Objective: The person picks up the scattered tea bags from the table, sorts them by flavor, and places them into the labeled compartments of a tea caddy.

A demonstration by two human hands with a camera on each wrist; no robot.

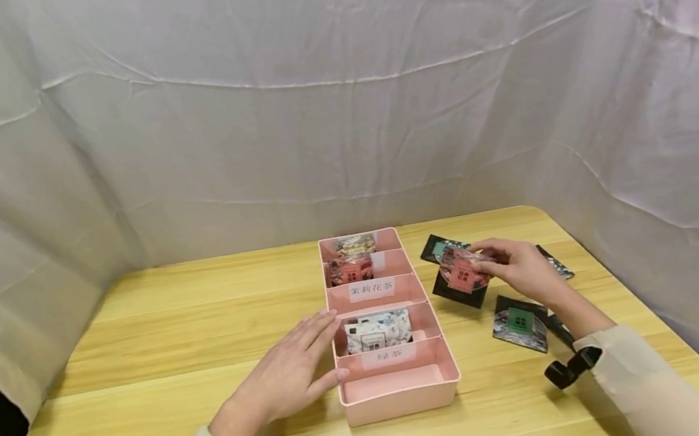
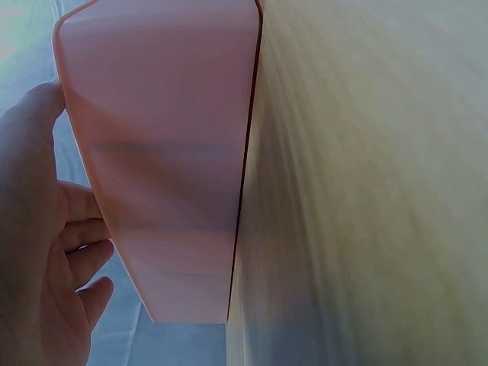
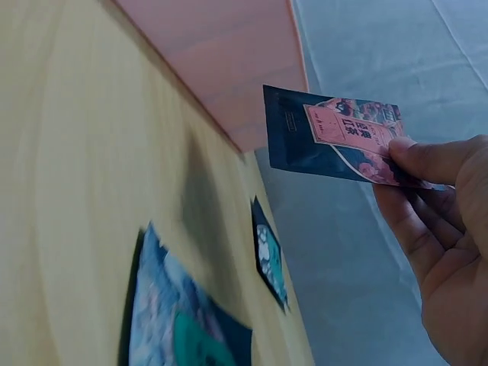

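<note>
My right hand pinches a black tea sachet with a red label, thumb on top, held above the table right of the pink divided box. In the right wrist view the red-label sachet is tilted in the air, clear of the table. With fingers extended, my left hand rests its fingertips on the box's left rim. The left wrist view shows the thumb and fingers along that rim. Inside the box lie white sachets, a red-label sachet and a yellowish sachet, each kind in its own compartment.
Right of the box lie green-label sachets, a teal-label sachet and another dark sachet on the wooden table. Paper labels with writing mark the dividers. A pale cloth hangs behind.
</note>
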